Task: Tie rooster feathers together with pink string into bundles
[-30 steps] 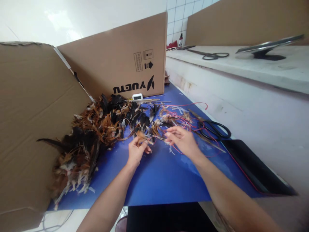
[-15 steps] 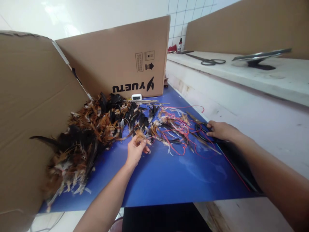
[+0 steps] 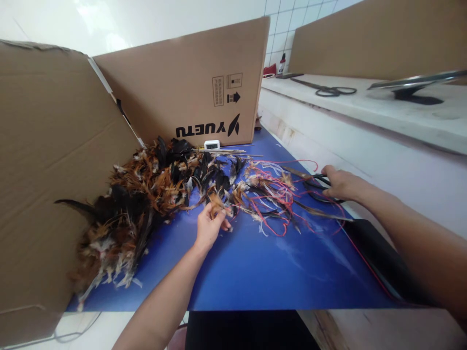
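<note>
My left hand (image 3: 210, 227) pinches a small tuft of orange-brown feathers (image 3: 218, 201) between thumb and fingers, just above the blue tabletop (image 3: 248, 272). At the table's right edge, my right hand (image 3: 341, 183) has its fingers closed on the black handles of a pair of scissors (image 3: 298, 172), blades pointing left. Between the hands lies a tangle of red string (image 3: 279, 197) mixed with loose feathers and quills. To the left spreads a large heap of brown and black feathers (image 3: 160, 182), with a bunch of feathers (image 3: 113, 243) at its near end.
Cardboard panels (image 3: 171, 87) wall off the left and back. A small white digital display (image 3: 212, 145) stands by thin sticks (image 3: 233, 151). A black flat object (image 3: 379, 248) lies along the right edge. The white ledge holds another pair of scissors (image 3: 333, 91) and a device on a stand (image 3: 416, 90).
My view has shifted, so the scene sits further right. My right hand and the scissors have moved slightly away from me. My left hand keeps its pinch on the feathers.
</note>
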`<action>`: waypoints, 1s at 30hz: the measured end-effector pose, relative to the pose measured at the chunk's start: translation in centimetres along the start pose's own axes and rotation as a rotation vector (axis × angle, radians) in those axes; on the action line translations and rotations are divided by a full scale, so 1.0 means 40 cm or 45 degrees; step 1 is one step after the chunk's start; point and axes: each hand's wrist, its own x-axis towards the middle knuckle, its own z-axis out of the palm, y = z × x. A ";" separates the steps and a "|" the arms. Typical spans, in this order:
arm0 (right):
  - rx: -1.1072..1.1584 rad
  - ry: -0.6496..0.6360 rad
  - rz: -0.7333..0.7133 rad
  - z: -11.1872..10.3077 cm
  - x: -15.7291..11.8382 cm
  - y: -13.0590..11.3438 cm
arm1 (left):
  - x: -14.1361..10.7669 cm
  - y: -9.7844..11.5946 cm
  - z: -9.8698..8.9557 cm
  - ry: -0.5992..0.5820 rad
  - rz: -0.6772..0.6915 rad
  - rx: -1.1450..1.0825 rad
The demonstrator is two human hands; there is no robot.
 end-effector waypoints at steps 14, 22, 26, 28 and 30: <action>0.322 0.517 0.184 -0.184 -0.047 -0.073 | 0.005 -0.012 -0.009 -0.039 0.050 0.025; 2.169 0.232 0.110 -0.175 -0.077 -0.207 | 0.010 -0.012 -0.017 -0.025 0.060 0.026; 2.277 0.127 -0.116 -0.166 -0.107 -0.268 | 0.013 -0.013 -0.019 -0.015 0.056 0.011; 2.287 0.099 -0.241 -0.163 -0.111 -0.286 | 0.014 -0.013 -0.019 -0.021 0.049 0.004; 2.208 0.108 -0.328 -0.160 -0.106 -0.297 | 0.013 -0.013 -0.019 -0.031 0.041 0.006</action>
